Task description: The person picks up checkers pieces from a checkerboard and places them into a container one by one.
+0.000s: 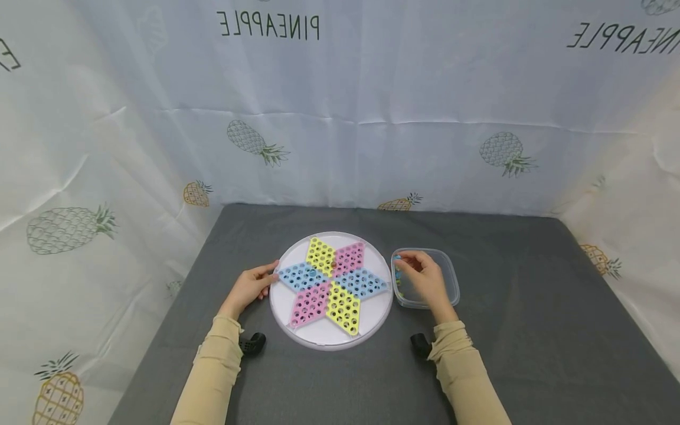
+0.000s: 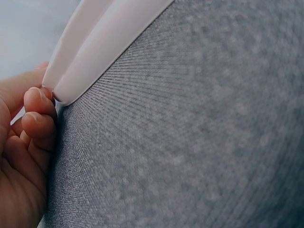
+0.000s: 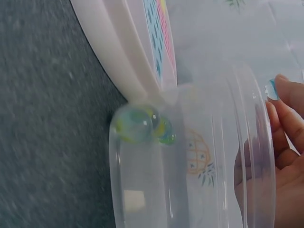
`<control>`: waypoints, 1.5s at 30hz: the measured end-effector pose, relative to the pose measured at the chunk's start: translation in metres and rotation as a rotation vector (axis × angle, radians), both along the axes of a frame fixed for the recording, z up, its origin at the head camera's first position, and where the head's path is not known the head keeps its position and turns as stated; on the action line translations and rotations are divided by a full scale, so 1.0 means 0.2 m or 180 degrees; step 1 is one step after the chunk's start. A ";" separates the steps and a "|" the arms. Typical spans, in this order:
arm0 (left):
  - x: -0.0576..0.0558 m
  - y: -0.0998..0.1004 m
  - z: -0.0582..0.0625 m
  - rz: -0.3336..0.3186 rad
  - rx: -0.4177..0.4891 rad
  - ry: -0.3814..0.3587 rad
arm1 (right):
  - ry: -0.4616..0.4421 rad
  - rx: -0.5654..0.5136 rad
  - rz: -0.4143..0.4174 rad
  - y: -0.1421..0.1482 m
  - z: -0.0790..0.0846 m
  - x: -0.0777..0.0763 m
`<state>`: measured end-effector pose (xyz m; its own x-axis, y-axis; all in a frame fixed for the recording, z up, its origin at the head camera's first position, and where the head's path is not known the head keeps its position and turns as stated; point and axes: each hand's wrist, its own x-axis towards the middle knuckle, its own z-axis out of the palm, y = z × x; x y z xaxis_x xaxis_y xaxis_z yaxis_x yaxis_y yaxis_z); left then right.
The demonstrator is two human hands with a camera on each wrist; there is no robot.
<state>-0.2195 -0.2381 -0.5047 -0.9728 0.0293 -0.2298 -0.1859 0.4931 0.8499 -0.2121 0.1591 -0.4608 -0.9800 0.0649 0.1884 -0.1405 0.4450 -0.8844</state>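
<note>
My left hand (image 1: 249, 288) holds the left rim of a round white Chinese checkers board (image 1: 372, 313), thumb on top and fingers curled at the edge. The board carries a six-pointed star of yellow, pink and blue perforated sections. My right hand (image 1: 427, 283) pinches a small blue marble (image 3: 271, 89) between thumb and fingertip, over the left side of a clear plastic container (image 1: 453, 286). Several blue, green and yellow marbles (image 3: 135, 124) lie in the container, along its wall nearest the board.
The container stands close against the board's right side. Both are on a table with dark grey cloth (image 1: 340, 383). White curtains (image 1: 340, 165) printed with pineapples hang behind and at both sides. A black device (image 1: 254, 343) is strapped under each wrist.
</note>
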 end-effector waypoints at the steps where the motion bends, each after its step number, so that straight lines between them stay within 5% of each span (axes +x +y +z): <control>1: 0.00 0.00 0.00 0.0002 0.0005 -0.0002 | -0.0032 0.0028 -0.0016 0.01 0.00 0.00; 20: 0.00 0.01 0.01 0.0058 -0.0019 0.0024 | -0.0728 0.0561 -0.0225 0.11 -0.01 -0.07; 45: 0.01 0.00 0.01 0.0020 0.0047 -0.0006 | -0.0933 0.0958 -0.0085 0.15 -0.07 -0.14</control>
<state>-0.2182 -0.2371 -0.5030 -0.9725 0.0267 -0.2312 -0.1905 0.4794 0.8567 -0.2391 0.1886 -0.4745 -0.9936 0.0758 -0.0838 0.1129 0.6896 -0.7153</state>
